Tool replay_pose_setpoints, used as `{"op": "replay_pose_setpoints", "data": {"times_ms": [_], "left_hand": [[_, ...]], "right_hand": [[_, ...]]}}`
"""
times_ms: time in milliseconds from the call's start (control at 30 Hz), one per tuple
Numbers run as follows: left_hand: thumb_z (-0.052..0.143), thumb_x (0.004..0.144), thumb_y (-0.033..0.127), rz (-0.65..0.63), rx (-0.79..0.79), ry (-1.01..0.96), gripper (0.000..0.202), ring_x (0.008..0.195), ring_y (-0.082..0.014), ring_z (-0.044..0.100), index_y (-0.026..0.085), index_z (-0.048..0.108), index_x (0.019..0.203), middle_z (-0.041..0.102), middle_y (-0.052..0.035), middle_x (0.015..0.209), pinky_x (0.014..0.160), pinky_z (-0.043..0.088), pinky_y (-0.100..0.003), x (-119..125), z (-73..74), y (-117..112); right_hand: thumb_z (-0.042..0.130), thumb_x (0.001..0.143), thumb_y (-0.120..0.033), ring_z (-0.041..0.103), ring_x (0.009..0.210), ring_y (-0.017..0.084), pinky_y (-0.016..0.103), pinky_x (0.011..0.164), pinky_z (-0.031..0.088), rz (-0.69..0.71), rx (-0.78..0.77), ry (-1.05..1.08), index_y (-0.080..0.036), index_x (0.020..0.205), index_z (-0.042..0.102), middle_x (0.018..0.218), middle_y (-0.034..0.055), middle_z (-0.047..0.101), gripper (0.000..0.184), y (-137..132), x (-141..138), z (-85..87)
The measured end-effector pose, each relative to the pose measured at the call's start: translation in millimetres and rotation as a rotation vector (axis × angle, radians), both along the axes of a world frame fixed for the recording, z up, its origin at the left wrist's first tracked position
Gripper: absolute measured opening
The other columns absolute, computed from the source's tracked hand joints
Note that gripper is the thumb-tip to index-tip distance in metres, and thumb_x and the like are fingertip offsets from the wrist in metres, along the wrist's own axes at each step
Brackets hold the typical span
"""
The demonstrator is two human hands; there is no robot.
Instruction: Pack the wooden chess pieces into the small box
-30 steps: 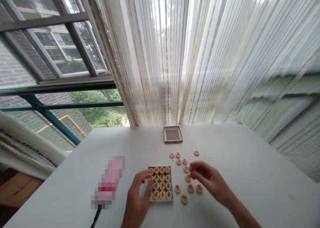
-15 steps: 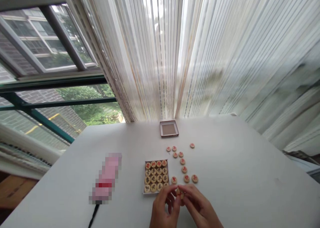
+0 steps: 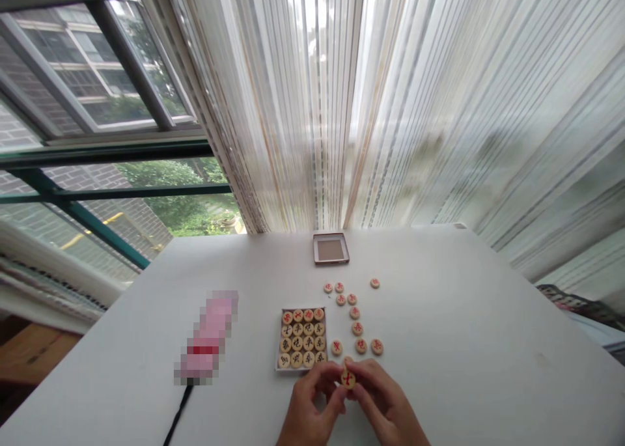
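Between the fingertips of my left hand (image 3: 315, 400) and my right hand (image 3: 383, 397) is a round wooden Chinese chess piece (image 3: 348, 379), its red character turned up towards me. Both hands pinch it just above the table's near side. Left of them lies a shallow square box (image 3: 277, 351) filled with rows of pieces, red characters in the back row and black ones in front. Close beyond my fingers a loose red piece (image 3: 336, 347) lies flat, with another red piece (image 3: 360, 346) to its right. Several more red pieces trail away towards the back.
An open box lid (image 3: 331, 262) lies at the back of the white table (image 3: 454, 329). A blurred-out pink object (image 3: 209, 335) with a black cord (image 3: 178, 413) is on the left. One red piece (image 3: 374, 283) sits apart. Curtains (image 3: 332, 140) hang behind.
The piece between my hands has been turned, so its red character now shows more fully. The whole view has shifted slightly; the pieces on the table stay in place.
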State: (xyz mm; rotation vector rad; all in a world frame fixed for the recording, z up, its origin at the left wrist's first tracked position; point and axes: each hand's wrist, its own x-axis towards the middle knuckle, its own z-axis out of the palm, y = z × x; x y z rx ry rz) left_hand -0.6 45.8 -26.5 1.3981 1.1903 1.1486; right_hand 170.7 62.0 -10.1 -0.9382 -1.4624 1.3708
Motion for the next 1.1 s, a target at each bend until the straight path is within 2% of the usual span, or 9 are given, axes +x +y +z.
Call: {"op": "replay_pose_setpoints", "data": {"times_ms": [167,367,567,800,1100], "left_hand": [[0.065,0.088,0.041,0.042,0.032,-0.009,0.029,0.062,-0.0131,0.065,0.017,0.063,0.104,0.072,-0.0069,0.086,0.061,0.055,-0.022,4.8,-1.2,-2.4],[0.063,0.090,0.040,0.025,0.019,-0.020,0.027,0.064,-0.0140,0.067,0.017,0.064,0.104,0.072,-0.0073,0.087,0.064,0.056,-0.024,2.7,4.5,-1.3],[0.061,0.092,0.038,-0.020,0.008,0.034,0.030,0.067,-0.0153,0.068,0.019,0.062,0.116,0.074,-0.0080,0.094,0.067,0.058,-0.026,-1.3,-0.4,-0.3],[0.061,0.092,0.037,-0.024,0.012,0.038,0.031,0.066,-0.0153,0.068,0.019,0.064,0.117,0.074,-0.0087,0.095,0.066,0.059,-0.026,-0.7,0.1,1.4],[0.059,0.091,0.045,0.057,0.040,0.032,0.030,0.060,-0.0137,0.067,0.019,0.063,0.103,0.073,-0.0062,0.085,0.061,0.056,-0.023,6.8,2.0,1.0]], "right_hand": [[0.061,0.092,-0.043,0.070,0.094,0.026,0.035,0.086,0.058,0.011,-0.041,0.008,-0.022,0.104,0.065,0.098,0.0097,0.071,0.025,-0.9,0.2,-2.5],[0.061,0.092,-0.043,0.070,0.093,0.025,0.034,0.085,0.058,-0.007,-0.051,0.004,-0.022,0.105,0.066,0.098,0.0092,0.071,0.025,-0.9,-1.1,3.2],[0.060,0.093,-0.041,0.069,0.098,0.026,0.034,0.089,0.057,-0.009,-0.037,-0.008,-0.024,0.108,0.069,0.105,0.0091,0.071,0.024,1.6,-1.0,1.5],[0.064,0.089,-0.046,0.072,0.094,0.026,0.033,0.086,0.059,-0.036,-0.066,-0.005,-0.024,0.106,0.069,0.100,0.0083,0.074,0.028,1.1,-2.0,2.4],[0.065,0.090,-0.042,0.070,0.093,0.025,0.034,0.085,0.058,-0.013,-0.068,0.006,-0.023,0.099,0.069,0.098,0.0086,0.072,0.022,5.9,0.0,-6.2]]}}
